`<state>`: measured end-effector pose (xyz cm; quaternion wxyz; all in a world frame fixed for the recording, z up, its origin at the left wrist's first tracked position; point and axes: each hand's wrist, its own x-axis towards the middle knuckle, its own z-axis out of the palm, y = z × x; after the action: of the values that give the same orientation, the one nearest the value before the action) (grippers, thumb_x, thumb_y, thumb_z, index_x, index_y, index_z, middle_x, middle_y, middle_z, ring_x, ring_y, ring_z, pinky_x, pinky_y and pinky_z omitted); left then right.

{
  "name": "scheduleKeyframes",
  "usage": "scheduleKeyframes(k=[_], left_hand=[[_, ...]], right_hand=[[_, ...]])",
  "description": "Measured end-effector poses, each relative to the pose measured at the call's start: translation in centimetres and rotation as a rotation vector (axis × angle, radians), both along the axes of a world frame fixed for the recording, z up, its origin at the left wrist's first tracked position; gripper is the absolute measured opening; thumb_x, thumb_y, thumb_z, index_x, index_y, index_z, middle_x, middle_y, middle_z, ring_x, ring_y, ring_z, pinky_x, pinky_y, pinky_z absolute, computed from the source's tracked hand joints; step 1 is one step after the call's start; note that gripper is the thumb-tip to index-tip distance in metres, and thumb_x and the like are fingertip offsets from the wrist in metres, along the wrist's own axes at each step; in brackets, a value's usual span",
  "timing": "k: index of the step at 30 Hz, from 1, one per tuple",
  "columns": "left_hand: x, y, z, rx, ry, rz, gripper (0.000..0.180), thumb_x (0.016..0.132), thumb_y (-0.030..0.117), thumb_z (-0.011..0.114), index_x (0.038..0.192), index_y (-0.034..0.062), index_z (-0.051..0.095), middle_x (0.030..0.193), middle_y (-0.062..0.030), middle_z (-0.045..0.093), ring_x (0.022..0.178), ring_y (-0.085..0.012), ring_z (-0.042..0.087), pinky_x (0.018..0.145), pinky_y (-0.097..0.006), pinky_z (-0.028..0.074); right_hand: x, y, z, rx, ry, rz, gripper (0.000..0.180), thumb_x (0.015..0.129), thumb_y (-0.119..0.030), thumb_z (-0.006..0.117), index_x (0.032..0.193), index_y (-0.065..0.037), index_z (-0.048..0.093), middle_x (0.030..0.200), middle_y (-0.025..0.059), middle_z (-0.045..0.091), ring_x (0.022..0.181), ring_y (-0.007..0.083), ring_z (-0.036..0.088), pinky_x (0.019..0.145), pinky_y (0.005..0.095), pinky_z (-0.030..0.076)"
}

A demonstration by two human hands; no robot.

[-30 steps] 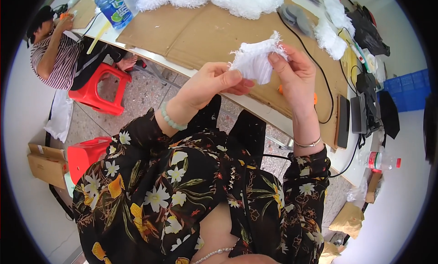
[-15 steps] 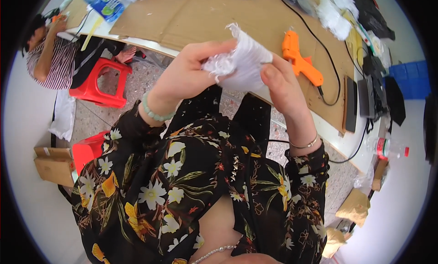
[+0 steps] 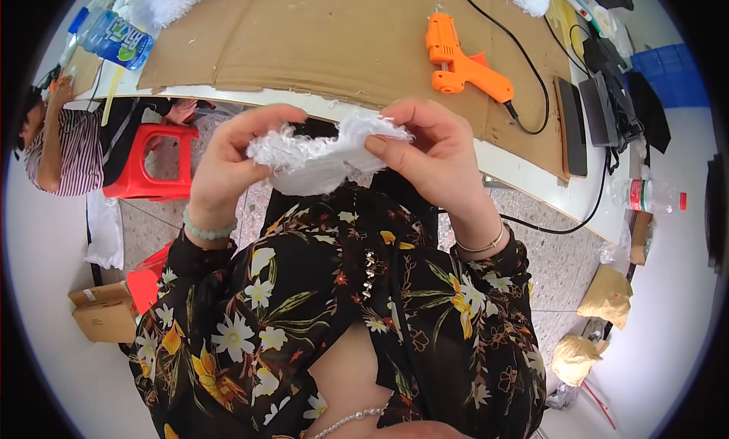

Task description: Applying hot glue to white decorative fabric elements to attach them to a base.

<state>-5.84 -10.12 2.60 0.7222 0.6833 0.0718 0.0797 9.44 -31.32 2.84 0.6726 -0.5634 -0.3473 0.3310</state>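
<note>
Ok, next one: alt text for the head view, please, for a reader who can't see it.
Both hands, the left hand and the right hand, hold a fluffy white fabric piece above the lap of a floral dress. Beyond them an orange glue gun lies on brown cardboard covering a table, with a red stool on the floor to the left.

Bright, even daylight fills my view, with only soft shadows under my hands and along the worktop edge beyond them. My hands and the area around them are sharp, without motion blur. Farther out, straight edges bow strongly, and a black ring closes the corners.
</note>
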Motion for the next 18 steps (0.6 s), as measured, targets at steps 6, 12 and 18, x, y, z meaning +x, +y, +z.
scheduleKeyframes(k=[6,12,18], left_hand=[[0.6,3.3,-0.2,-0.204,-0.201,0.081,0.054,0.078,-0.002,0.065,0.13,-0.0048,0.05,0.098,-0.0058,0.069,0.09,-0.0109,0.065,0.081,-0.023,0.05],[5.6,4.8,4.3,-0.013,-0.331,0.165,0.054,0.077,-0.001,0.058,0.131,-0.0043,0.05,0.099,-0.0048,0.068,0.091,-0.0124,0.066,0.084,-0.026,0.052],[10.3,10.6,2.7,0.781,0.057,0.033,0.058,0.076,-0.001,0.054,0.133,0.0078,0.054,0.075,0.0028,0.057,0.067,-0.0068,0.052,0.062,-0.024,0.045]], right_hand=[[0.8,0.5,0.0,0.356,-0.579,-0.07,0.029,0.076,0.012,0.063,0.104,0.005,0.061,0.096,0.0042,0.062,0.087,0.0083,0.059,0.074,0.0228,0.048],[1.7,3.6,3.2,0.12,-0.444,-0.308,0.038,0.083,0.005,0.056,0.121,0.002,0.058,0.083,0.0064,0.064,0.079,0.0073,0.061,0.062,0.0215,0.046],[5.2,5.7,3.1,-0.598,-1.35,-0.533,0.043,0.085,-0.023,0.062,0.125,-0.007,0.058,0.064,0.0069,0.062,0.057,0.0179,0.061,0.057,0.0295,0.047]])
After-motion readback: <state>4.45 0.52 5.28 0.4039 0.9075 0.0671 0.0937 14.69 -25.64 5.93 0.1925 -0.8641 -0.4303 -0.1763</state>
